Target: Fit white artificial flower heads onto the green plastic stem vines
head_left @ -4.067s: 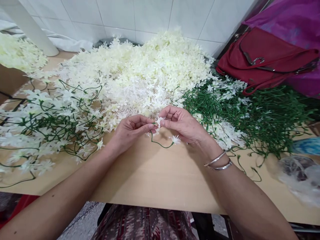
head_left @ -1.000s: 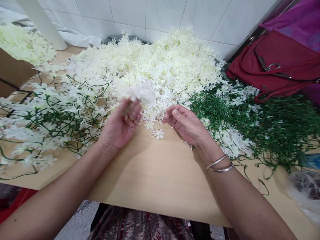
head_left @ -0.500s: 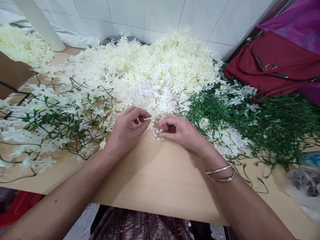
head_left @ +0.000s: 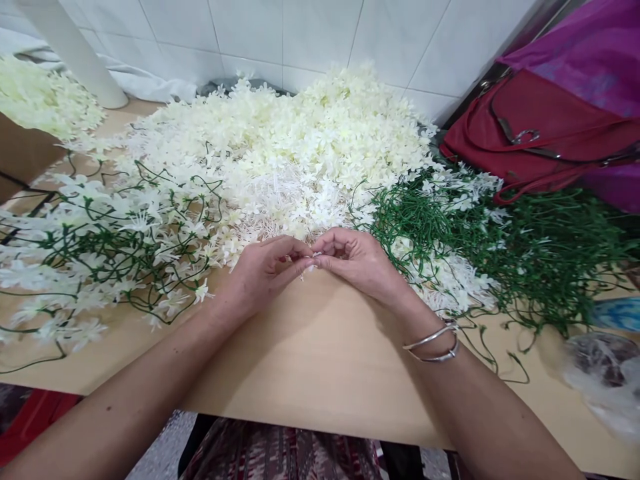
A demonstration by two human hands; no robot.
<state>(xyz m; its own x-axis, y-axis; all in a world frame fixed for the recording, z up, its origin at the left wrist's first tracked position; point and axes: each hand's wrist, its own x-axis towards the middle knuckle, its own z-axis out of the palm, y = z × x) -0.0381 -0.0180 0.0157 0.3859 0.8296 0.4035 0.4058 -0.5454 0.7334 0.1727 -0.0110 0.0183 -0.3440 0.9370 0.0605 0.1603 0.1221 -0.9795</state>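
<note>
My left hand [head_left: 260, 273] and my right hand [head_left: 363, 261] meet fingertip to fingertip above the wooden table [head_left: 310, 360]. Both are closed in a pinch on a small white flower piece [head_left: 314, 256], mostly hidden by the fingers. Just behind the hands lies a big heap of loose cream-white artificial flowers [head_left: 300, 147]. Two silver bangles [head_left: 433, 340] circle my right wrist.
Finished green stems with white flowers [head_left: 100, 247] spread over the table's left. A tangle of bare green stems [head_left: 500, 233] lies to the right, below a red handbag [head_left: 540, 133]. A clear plastic bag [head_left: 600, 373] sits at the right edge. A white pipe [head_left: 75, 53] stands against the tiled wall.
My left hand, raised over the flower heap a second ago, came down to the table. Both hands then closed together at the fingertips on a small white piece.
</note>
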